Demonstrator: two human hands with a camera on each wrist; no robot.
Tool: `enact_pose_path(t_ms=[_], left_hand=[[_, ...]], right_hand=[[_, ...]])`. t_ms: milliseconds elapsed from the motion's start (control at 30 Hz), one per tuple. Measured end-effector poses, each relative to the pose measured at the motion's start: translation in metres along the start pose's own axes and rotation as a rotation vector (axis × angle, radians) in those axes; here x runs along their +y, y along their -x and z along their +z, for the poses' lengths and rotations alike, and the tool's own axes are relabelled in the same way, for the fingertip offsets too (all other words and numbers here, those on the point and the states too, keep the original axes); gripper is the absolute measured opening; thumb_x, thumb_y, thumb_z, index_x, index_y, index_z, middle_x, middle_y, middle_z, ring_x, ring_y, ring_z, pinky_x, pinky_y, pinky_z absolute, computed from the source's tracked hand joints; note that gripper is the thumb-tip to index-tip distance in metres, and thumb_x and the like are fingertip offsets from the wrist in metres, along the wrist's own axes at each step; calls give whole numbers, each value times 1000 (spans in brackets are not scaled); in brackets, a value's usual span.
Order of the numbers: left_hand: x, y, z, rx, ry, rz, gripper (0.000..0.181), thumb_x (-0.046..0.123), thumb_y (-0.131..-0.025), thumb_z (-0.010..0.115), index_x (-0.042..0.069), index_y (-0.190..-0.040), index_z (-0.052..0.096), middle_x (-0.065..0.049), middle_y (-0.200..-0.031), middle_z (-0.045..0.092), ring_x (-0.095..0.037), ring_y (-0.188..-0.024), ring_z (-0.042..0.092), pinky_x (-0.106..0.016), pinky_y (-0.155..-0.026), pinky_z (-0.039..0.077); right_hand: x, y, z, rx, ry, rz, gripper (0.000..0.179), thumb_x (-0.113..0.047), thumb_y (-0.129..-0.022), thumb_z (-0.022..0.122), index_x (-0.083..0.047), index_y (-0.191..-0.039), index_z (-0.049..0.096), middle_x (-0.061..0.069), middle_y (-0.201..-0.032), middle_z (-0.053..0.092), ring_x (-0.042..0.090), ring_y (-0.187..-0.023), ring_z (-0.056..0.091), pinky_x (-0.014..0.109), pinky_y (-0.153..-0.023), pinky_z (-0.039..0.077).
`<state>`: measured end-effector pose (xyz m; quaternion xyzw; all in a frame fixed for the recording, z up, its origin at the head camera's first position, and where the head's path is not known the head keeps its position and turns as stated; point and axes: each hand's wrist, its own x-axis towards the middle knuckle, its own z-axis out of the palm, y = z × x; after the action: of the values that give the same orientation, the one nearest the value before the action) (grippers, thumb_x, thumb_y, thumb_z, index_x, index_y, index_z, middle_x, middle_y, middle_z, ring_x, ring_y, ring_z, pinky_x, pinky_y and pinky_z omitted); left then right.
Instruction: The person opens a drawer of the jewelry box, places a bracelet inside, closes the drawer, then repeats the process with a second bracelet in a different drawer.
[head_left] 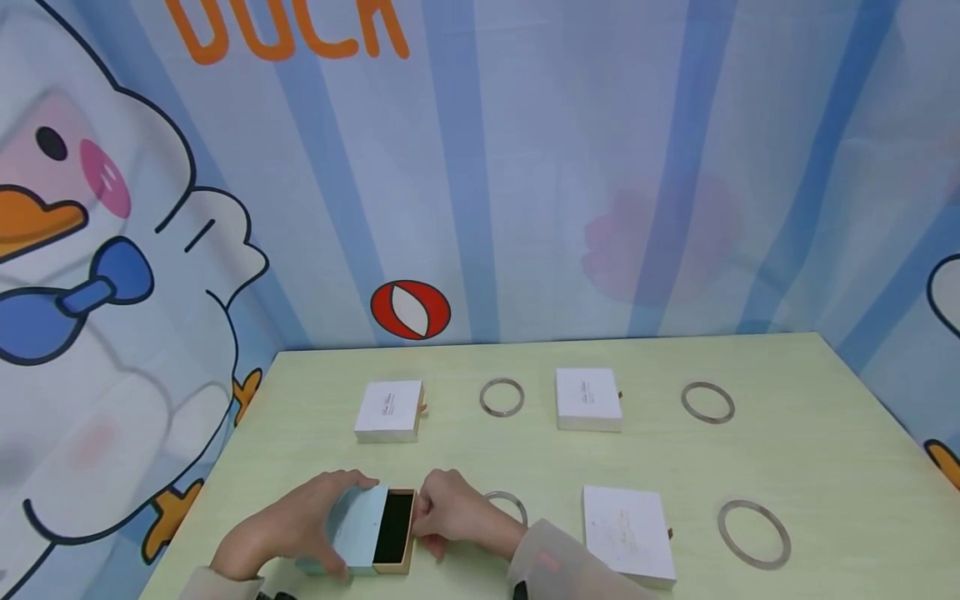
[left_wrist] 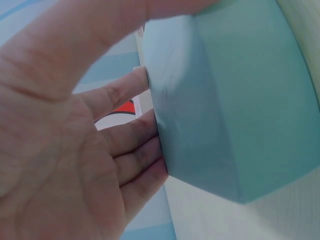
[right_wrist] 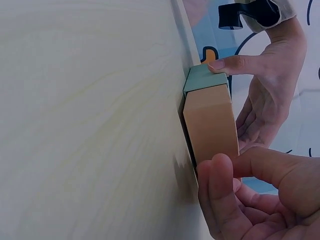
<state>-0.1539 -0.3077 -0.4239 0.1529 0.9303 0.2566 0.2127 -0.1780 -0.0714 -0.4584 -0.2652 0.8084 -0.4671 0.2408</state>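
A light blue drawer-style gift box (head_left: 356, 527) lies at the front left of the table, its inner drawer (head_left: 395, 527) partly out to the right, showing a dark lining. My left hand (head_left: 296, 521) grips the blue sleeve, thumb on the near side and fingers on the far side. In the left wrist view the sleeve (left_wrist: 260, 100) fills the space beside the palm. At the drawer's outer end, my right hand (head_left: 457, 512) pinches with curled fingers; the pinched spot itself is hidden. The right wrist view shows the drawer's tan end (right_wrist: 210, 122) just beyond these fingertips.
A silver bangle (head_left: 517, 502) lies behind my right wrist, partly covered. White boxes stand at back left (head_left: 388, 411), back middle (head_left: 588, 398) and front right (head_left: 628, 533). More bangles lie beside them: one ring (head_left: 501, 413), another ring (head_left: 708, 418) and a third ring (head_left: 753, 560).
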Motion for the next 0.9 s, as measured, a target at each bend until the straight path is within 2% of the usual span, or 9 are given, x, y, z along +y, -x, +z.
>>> enact_pose_path(t_ms=[333,567,900], left_hand=[[1,0,0,-5,-7,-6,94,26,-54,100,10,-135,55,-6,-126,55,-29,-108,47,-60,-93,44],[3,-1,1,-6,1,-48,96,26,-54,101,12,-137,55,-6,-129,54,-29,-110,47,-62,-96,42],[3,1,0,0,9,-28,97,23,-53,101,11,-137,54,-7,-130,54,-30,-111,47,-62,-95,42]], right_hand=[[-1,1,-3,-14,17,6,32,9,-84,69,1,-54,63,8,-45,57,14,-36,53,16,-42,37],[-3,3,-4,-24,50,12,31,9,-84,69,1,-55,62,6,-44,56,15,-36,54,16,-42,38],[-4,3,-6,-28,94,25,33,8,-85,69,-1,-53,62,6,-44,55,16,-37,54,18,-44,36]])
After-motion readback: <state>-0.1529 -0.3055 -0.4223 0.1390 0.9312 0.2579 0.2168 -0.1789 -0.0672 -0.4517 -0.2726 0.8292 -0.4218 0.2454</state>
